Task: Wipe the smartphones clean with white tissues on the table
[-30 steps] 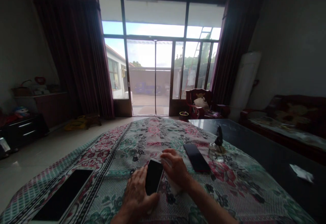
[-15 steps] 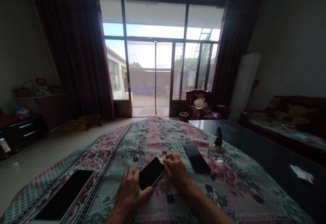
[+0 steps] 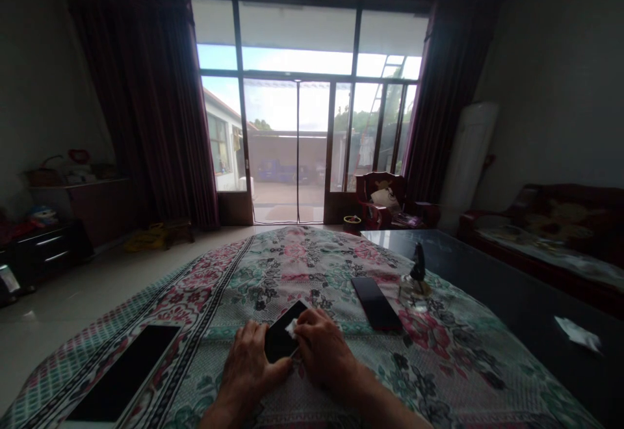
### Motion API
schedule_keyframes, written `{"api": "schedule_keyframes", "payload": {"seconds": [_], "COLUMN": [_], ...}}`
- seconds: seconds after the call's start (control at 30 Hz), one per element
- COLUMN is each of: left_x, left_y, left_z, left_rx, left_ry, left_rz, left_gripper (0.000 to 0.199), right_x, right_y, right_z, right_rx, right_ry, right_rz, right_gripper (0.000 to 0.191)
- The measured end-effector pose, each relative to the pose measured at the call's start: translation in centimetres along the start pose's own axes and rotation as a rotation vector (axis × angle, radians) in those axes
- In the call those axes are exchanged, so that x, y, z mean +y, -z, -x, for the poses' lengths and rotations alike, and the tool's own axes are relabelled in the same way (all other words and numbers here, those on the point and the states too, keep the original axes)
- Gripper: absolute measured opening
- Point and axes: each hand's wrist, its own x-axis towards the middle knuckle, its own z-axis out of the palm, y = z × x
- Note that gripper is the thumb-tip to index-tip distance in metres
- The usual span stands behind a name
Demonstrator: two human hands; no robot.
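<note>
A dark-screened smartphone (image 3: 279, 344) lies at a slant on the flowered tablecloth (image 3: 292, 266). My left hand (image 3: 249, 367) grips its near left end, thumb along the lower edge and fingers at the upper one. Pinched in the fingers of my right hand (image 3: 324, 348) is a small wad of white tissue (image 3: 292, 329), pressed on the phone's screen. That hand hides the phone's right part. To the right lies a second phone (image 3: 375, 304), dark with a reddish edge. A larger white-edged device with a black screen (image 3: 124, 374) rests at the left.
A clear glass bottle with a black spray top (image 3: 416, 276) stands on the right of the cloth. Beyond it, a crumpled white tissue (image 3: 578, 335) lies on a dark tabletop (image 3: 517, 305). A wooden armchair (image 3: 383, 198) stands by the glass doors.
My right hand has moved left and slightly down with the tissue, from the phone's far right corner to the middle of its screen. My left hand keeps its place.
</note>
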Motion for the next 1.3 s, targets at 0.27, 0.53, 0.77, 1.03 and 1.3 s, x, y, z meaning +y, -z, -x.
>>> {"api": "schedule_keyframes", "payload": {"seconds": [0.27, 0.53, 0.77, 1.03, 1.3], "left_x": [-0.2, -0.4, -0.2, 1.0, -1.1], "left_y": [0.1, -0.1, -0.2, 0.3, 1.2], "left_z": [-0.1, 0.0, 0.1, 0.4, 0.5], "left_rx": [0.010, 0.006, 0.018, -0.042, -0.128], "left_ry": [-0.019, -0.048, -0.096, -0.086, -0.088], "left_rz": [0.023, 0.016, 0.041, 0.077, 0.039], "left_gripper": [0.049, 0.047, 0.041, 0.047, 0.059], "right_x": [2.0, 1.9, -0.5, 0.9, 2.8], "right_y": [0.0, 0.1, 0.1, 0.2, 0.2], "right_z": [-1.4, -0.9, 0.0, -0.6, -0.7], "right_rx": [0.103, 0.112, 0.049, 0.069, 0.141], "right_ry": [-0.202, -0.215, -0.091, -0.154, -0.210], "right_rz": [0.043, 0.089, 0.046, 0.061, 0.072], "right_gripper": [0.026, 0.025, 0.020, 0.025, 0.025]}}
